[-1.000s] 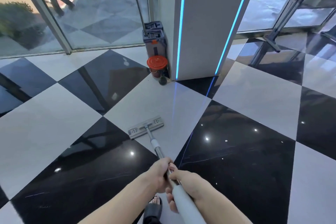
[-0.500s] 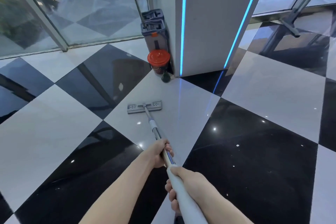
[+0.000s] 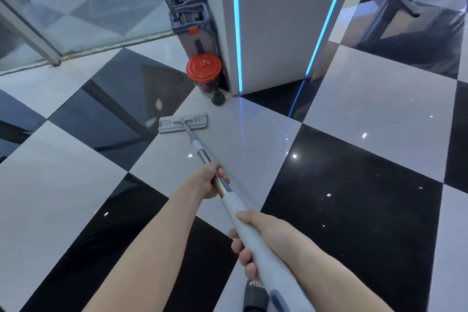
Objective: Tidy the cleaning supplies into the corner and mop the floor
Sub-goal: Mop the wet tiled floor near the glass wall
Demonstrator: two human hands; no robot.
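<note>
Your left hand [image 3: 211,181] and right hand [image 3: 249,243] gripped the pole as you pushed the mop head [image 3: 182,122] toward 12 o'clock, closing on the bucket [image 3: 193,20] and red-lidded tub [image 3: 203,67] already cornered, so mopping looked underway.

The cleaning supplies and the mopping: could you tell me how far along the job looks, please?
Tidying looks done: the mop bucket, the red-lidded container and a small dark bottle sit against the pillar. Mopping is in hand: the left hand and right hand grip the mop handle, the mop head flat on a white tile. Remaining floor cannot be judged.
</note>
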